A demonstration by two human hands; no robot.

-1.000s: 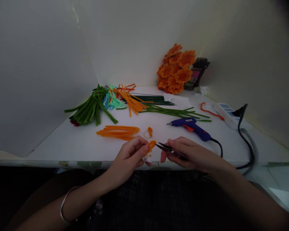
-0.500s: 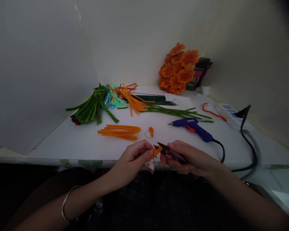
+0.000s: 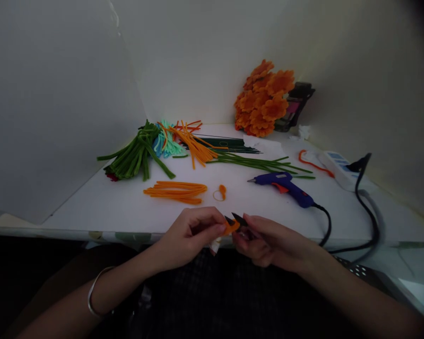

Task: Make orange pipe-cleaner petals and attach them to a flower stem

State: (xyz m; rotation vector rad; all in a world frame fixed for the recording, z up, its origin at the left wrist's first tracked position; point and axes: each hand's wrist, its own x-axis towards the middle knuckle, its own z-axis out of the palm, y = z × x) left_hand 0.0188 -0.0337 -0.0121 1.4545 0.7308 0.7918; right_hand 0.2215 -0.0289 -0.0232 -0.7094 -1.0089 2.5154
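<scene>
Head view: L hand (image 3: 189,235) & R hand (image 3: 268,240) meet just at the desk (image 3: 109,212) front edge, close to the body, prob. for steadiness. L fingers (image 3: 216,229) are pinched narrow on the orange piece (image 3: 231,229), its tip left free toward the snips (image 3: 238,219). R fingers (image 3: 245,238) are curled tight round the snips, blades parted at the piece. Glue gun (image 3: 286,184) & orange strips (image 3: 176,190) lie near, w/in reach.

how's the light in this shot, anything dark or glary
Head view: the white table is softly lit, no glare; the left hand pinching the orange piece and the right hand holding the snips sit in dim light; the top right corner darkens.
</scene>
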